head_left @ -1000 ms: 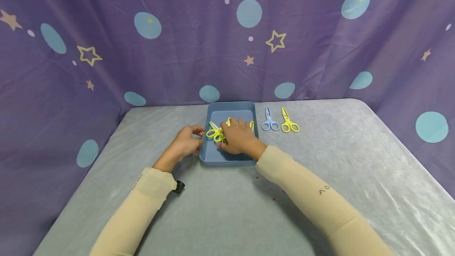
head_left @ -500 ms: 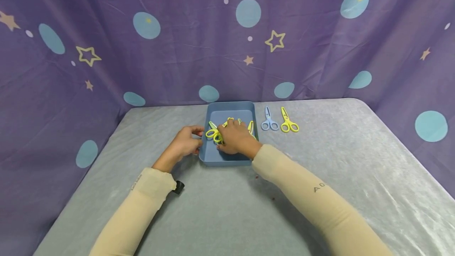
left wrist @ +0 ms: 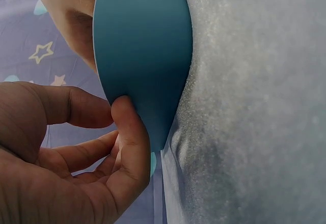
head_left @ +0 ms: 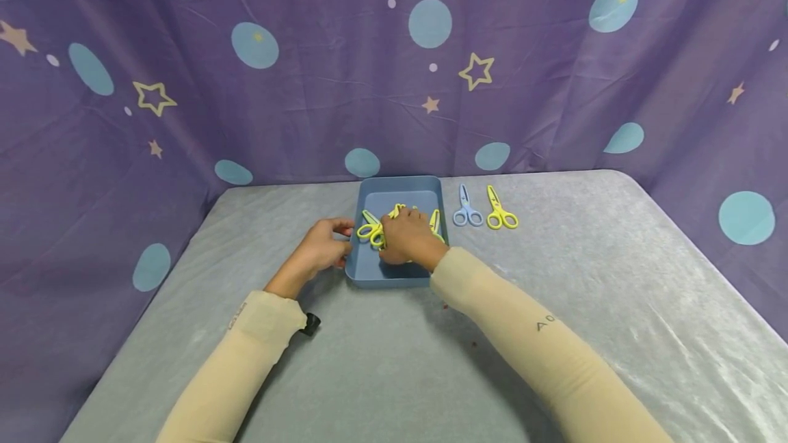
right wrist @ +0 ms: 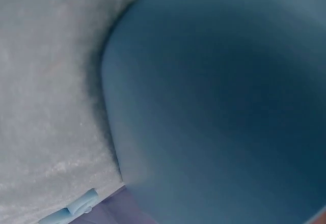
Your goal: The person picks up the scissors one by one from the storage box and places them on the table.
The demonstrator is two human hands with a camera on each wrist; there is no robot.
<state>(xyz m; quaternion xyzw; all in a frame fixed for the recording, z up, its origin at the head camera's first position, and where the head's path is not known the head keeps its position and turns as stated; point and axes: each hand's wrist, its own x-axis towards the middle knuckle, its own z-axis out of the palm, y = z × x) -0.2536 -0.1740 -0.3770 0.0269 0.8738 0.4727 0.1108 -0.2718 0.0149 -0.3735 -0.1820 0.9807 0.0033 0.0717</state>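
A blue tray [head_left: 388,277] sits mid-table with several yellow scissors [head_left: 371,231] inside. My right hand [head_left: 406,238] lies in the tray, its fingers curled over the scissors' handles; how many it grips is hidden. Another yellow pair [head_left: 436,221] shows past its knuckles. My left hand [head_left: 320,248] is beside the tray's left wall. In the left wrist view, the left hand [left wrist: 76,147] has loosely curled fingers, and the thumb and forefinger tips touch the outer wall of the tray [left wrist: 142,46]. The right wrist view shows only the tray's inside [right wrist: 229,107].
Right of the tray, a blue pair of scissors [head_left: 466,210] and a yellow pair [head_left: 500,214] lie on the grey tablecloth [head_left: 585,258]. A purple curtain with stars and dots [head_left: 308,87] closes off the back and sides.
My right hand has drawn a little left and toward me in the tray, and its fingers have curled down over the yellow scissors. The left hand has stayed put.
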